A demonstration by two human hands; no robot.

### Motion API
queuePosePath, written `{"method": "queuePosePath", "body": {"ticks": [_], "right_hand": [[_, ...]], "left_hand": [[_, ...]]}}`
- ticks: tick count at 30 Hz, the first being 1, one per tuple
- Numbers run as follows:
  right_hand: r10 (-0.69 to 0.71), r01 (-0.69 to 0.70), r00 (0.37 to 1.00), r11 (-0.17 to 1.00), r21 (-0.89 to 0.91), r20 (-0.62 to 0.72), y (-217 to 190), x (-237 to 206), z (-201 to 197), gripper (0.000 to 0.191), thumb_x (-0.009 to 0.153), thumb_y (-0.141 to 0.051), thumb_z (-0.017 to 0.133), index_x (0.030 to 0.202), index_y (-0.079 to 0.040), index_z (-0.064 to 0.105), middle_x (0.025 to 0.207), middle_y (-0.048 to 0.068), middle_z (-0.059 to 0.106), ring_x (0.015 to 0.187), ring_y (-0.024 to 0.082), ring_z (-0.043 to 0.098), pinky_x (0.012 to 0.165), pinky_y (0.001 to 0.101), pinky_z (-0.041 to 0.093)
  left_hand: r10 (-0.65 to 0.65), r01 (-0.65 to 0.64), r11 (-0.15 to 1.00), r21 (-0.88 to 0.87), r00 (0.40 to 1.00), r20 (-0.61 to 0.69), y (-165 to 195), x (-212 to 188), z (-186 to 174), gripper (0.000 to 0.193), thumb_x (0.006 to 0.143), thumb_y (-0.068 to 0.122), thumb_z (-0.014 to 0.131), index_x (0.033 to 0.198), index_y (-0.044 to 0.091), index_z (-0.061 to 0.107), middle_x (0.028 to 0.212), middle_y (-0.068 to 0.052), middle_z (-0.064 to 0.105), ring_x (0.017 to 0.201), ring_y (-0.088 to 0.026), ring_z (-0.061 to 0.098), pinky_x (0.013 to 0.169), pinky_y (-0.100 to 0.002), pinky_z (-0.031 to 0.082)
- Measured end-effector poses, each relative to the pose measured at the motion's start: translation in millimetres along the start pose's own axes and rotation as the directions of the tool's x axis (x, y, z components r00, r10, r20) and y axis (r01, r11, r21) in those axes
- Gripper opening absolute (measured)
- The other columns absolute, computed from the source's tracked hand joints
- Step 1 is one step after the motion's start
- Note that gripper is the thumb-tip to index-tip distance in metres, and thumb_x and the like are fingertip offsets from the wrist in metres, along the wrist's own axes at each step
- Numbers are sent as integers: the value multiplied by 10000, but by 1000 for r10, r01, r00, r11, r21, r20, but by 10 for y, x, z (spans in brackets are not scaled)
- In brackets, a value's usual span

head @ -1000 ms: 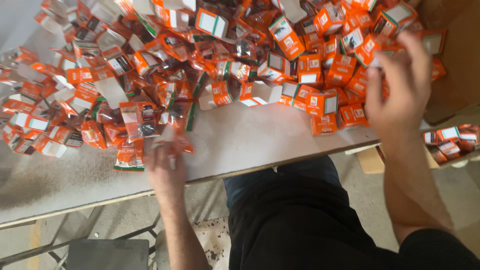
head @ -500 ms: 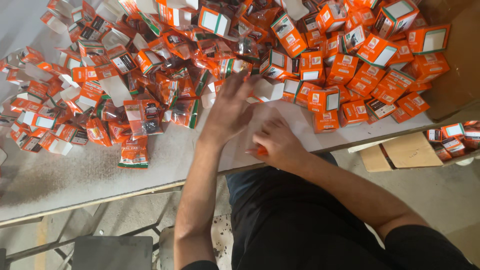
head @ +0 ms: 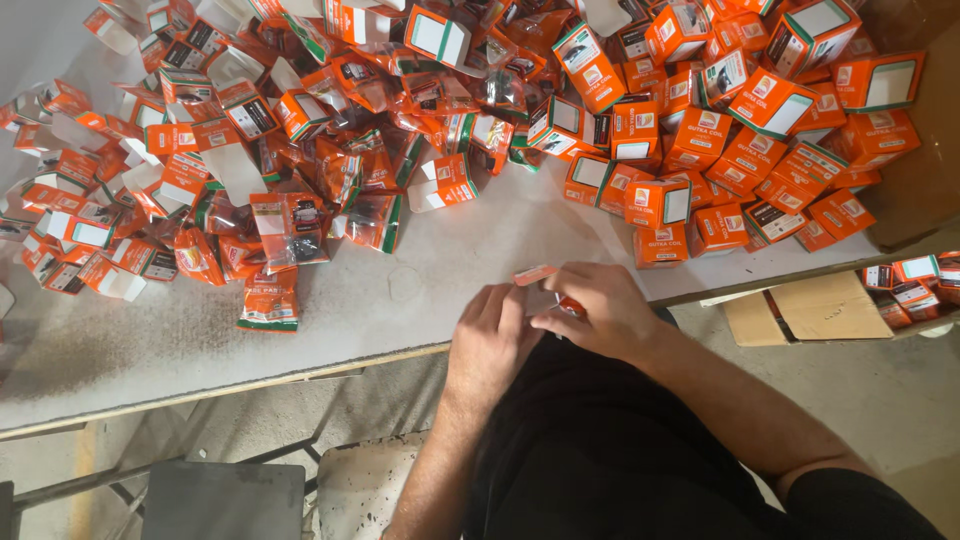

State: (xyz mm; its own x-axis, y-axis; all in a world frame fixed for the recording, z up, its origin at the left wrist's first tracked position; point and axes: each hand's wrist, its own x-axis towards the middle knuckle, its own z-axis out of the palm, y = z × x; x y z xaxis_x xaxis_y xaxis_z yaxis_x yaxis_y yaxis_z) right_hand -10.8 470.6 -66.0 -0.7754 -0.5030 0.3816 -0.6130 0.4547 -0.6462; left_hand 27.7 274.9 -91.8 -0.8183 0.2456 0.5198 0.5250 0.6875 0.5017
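Both hands meet at the near edge of the white table [head: 400,300]. My left hand [head: 492,340] and my right hand [head: 590,312] together hold a small orange carton [head: 545,290] with an open flap sticking up at its far end. The carton is mostly hidden by my fingers. Just beyond my hands lies a heap of closed orange cartons [head: 700,150] on the right. Orange plastic packets [head: 270,300] with dark parts inside lie to the left.
Open, empty orange cartons with white flaps [head: 120,180] crowd the far left of the table. A brown cardboard box [head: 810,305] with more cartons sits on the floor at right. A grey stool top [head: 225,500] stands below the table edge.
My left hand has pulled back from the pile to the table edge. My right hand has come in from the right heap with a carton, and both hands now close on it.
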Motion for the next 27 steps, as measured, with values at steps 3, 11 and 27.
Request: {"method": "queuePosePath", "body": {"ticks": [3,11,27], "right_hand": [[-20,19,998,999,-28,-65,-14,40,-36,165,937,-188,655,922,-48,568,808,154,642,737,382,651,629,444,499],[144,-151,988,952,-267,-48,97,87,34,115,1024,-170,618,1082,-80,576,665,159,618,620,401,629,550,502,453],[-290,358,931,839,-410,220,-398,244,-450,378,839,-132,755,1148,-5,577,1198,171,599,1002,347,676,800,446,537]], "left_hand": [[-199,191,943,-274,980,-4,12,-29,-13,436,846,136,831,1174,-12,584,1190,-188,648,1000,-346,717,845,-431,615],[-141,123,958,-258,989,-51,-80,29,66,452,816,235,850,1090,7,572,1367,-215,613,1135,-383,678,912,-435,606],[-50,26,971,-239,994,-96,-76,69,178,723,747,87,836,1395,57,516,1300,-147,670,1181,-368,664,1029,-460,538]]}}
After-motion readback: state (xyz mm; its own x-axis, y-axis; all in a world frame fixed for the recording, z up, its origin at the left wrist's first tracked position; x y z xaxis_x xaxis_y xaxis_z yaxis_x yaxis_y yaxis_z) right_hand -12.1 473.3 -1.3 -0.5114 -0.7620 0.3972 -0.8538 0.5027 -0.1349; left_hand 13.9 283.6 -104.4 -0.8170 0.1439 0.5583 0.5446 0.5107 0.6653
